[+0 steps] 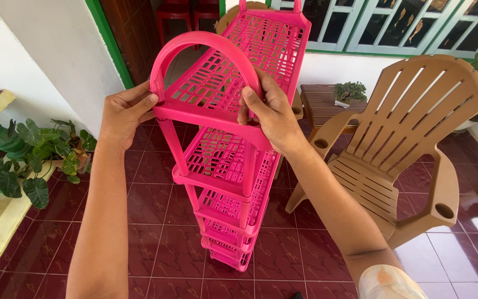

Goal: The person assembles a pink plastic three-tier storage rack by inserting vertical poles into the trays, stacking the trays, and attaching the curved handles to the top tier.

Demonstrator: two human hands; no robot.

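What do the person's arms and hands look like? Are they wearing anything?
Both arms are bare. The left hand and right hand wear no gloves, rings or watch. Only a pale sleeve edge with a faint orange patch shows at the right upper arm.

It was a home's tiled porch: glossy red floor tiles [156, 243], a brown plastic lounge chair [410, 138], potted plants [34, 160], green-framed windows [383, 25] and a wooden door [134, 33].
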